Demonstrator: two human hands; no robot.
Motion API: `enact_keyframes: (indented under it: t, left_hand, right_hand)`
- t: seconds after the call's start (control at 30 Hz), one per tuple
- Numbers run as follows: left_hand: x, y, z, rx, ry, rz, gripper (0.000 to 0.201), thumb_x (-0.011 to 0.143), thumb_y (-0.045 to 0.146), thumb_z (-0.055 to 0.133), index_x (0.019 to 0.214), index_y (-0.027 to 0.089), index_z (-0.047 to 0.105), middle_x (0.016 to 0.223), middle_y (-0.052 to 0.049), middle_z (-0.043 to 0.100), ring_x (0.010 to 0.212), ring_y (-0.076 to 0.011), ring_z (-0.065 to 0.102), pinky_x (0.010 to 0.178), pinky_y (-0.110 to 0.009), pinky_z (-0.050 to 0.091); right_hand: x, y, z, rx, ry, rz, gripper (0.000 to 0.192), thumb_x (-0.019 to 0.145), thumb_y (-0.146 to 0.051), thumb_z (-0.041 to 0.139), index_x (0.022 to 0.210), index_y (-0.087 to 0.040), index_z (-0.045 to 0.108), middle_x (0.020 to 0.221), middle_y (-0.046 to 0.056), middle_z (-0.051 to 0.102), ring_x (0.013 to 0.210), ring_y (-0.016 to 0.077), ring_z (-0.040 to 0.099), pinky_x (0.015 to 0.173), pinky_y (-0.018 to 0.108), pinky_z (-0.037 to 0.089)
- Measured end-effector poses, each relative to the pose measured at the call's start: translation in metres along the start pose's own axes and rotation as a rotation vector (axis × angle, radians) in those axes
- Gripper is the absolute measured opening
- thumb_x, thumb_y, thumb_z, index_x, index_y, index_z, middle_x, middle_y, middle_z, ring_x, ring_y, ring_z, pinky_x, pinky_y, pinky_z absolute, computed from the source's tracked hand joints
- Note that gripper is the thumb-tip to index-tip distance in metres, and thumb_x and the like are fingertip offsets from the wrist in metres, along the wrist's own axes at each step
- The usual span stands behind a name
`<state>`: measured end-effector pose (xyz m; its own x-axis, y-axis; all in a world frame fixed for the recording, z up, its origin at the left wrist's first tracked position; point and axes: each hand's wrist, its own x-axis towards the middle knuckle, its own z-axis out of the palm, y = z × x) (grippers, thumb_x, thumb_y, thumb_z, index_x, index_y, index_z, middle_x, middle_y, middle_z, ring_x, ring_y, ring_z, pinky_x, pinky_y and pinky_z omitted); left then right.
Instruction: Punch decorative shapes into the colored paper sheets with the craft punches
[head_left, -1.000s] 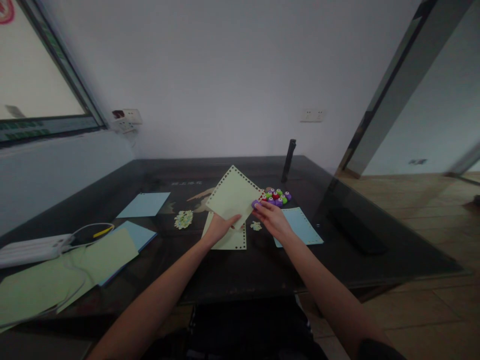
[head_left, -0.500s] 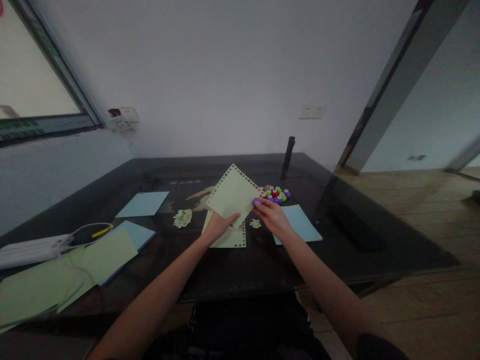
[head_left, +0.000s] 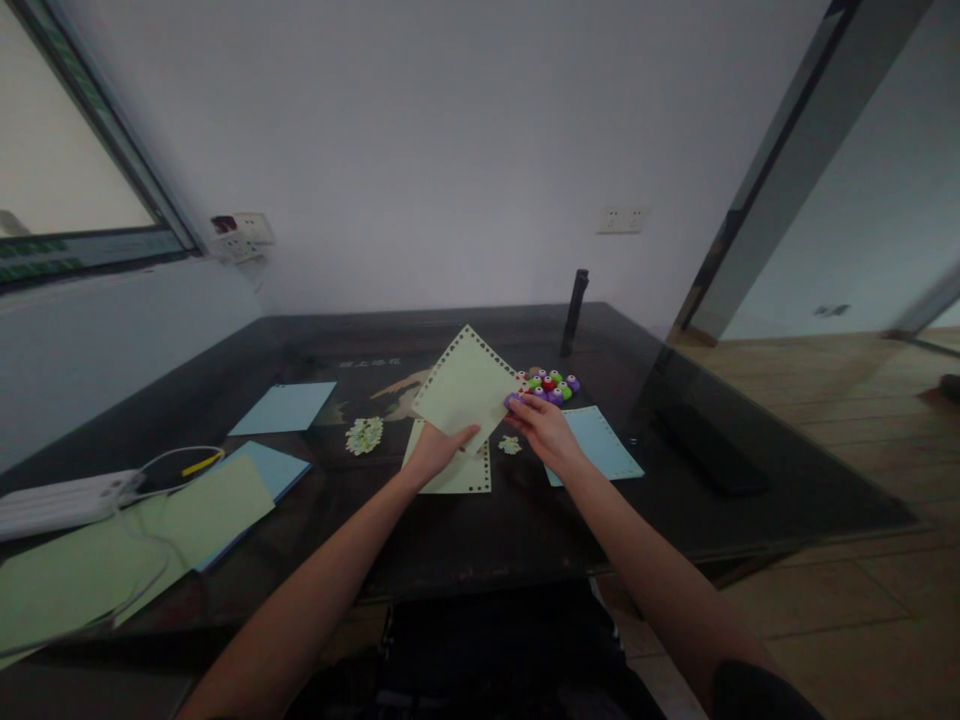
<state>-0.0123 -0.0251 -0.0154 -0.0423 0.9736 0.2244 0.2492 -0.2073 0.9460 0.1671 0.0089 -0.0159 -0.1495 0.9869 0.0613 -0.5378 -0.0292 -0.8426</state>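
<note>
A pale yellow-green sheet of paper (head_left: 466, 385) with holes punched along its upper edges is held tilted above the table. My left hand (head_left: 441, 450) grips its lower edge, thumb on top and fingers hidden beneath. At the sheet's right corner, my right hand (head_left: 546, 425) pinches a small purple craft punch (head_left: 514, 401). Just behind that hand sits a cluster of red, green and purple craft punches (head_left: 550, 384). Another yellow-green punched sheet (head_left: 457, 482) lies under my left hand. Small paper cut-outs (head_left: 510, 445) rest between my hands, and a larger pile of cut-outs (head_left: 364, 435) lies to the left.
A punched blue sheet (head_left: 600, 445) lies right of my hands, near a dark flat object (head_left: 712, 452). A black cylinder (head_left: 574, 312) stands at the back. On the left are blue paper (head_left: 285, 407), green sheets (head_left: 217, 510) and a white power strip (head_left: 64, 503) with cable.
</note>
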Motion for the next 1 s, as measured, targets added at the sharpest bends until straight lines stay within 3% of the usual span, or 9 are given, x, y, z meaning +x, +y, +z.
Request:
enact_keyframes:
  t: [0.13,0.3,0.63,1.0]
  left_hand:
    - [0.001,-0.002,-0.001,0.013,0.006,0.039,0.048,0.071,0.025,0.068,0.117,0.014,0.058,0.110,-0.013,0.067,0.087,-0.0224,0.066,0.077,-0.035,0.054]
    - [0.003,-0.008,-0.001,0.039,0.024,0.100,0.047,0.071,0.025,0.068,0.116,0.015,0.059,0.106,-0.010,0.069,0.109,-0.0226,0.060,0.103,-0.039,0.039]
    - [0.006,-0.018,0.000,0.040,0.016,0.097,0.056,0.071,0.026,0.068,0.124,0.016,0.054,0.122,-0.011,0.063,0.124,-0.0234,0.049,0.110,-0.041,0.030]
    - [0.005,-0.020,0.000,0.082,0.019,0.110,0.052,0.072,0.030,0.068,0.121,0.016,0.057,0.120,-0.012,0.064,0.125,-0.0238,0.049,0.109,-0.042,0.032]
  right_hand:
    - [0.000,-0.001,0.000,-0.001,0.001,0.009,0.023,0.057,-0.026,0.082,0.074,-0.017,0.069,0.080,0.001,0.070,0.075,0.0125,0.064,0.076,0.026,0.052]
    - [0.000,-0.002,0.000,-0.007,0.015,0.017,0.024,0.056,-0.026,0.083,0.073,-0.017,0.069,0.079,0.002,0.070,0.073,0.0129,0.064,0.075,0.027,0.052]
    - [0.002,0.000,-0.001,-0.011,0.032,0.006,0.028,0.051,-0.028,0.085,0.071,-0.017,0.069,0.075,0.000,0.069,0.071,0.0119,0.063,0.072,0.026,0.053]
    - [0.002,0.001,-0.001,-0.047,0.041,-0.020,0.029,0.050,-0.030,0.085,0.070,-0.016,0.069,0.076,0.001,0.069,0.072,0.0130,0.063,0.073,0.027,0.053]
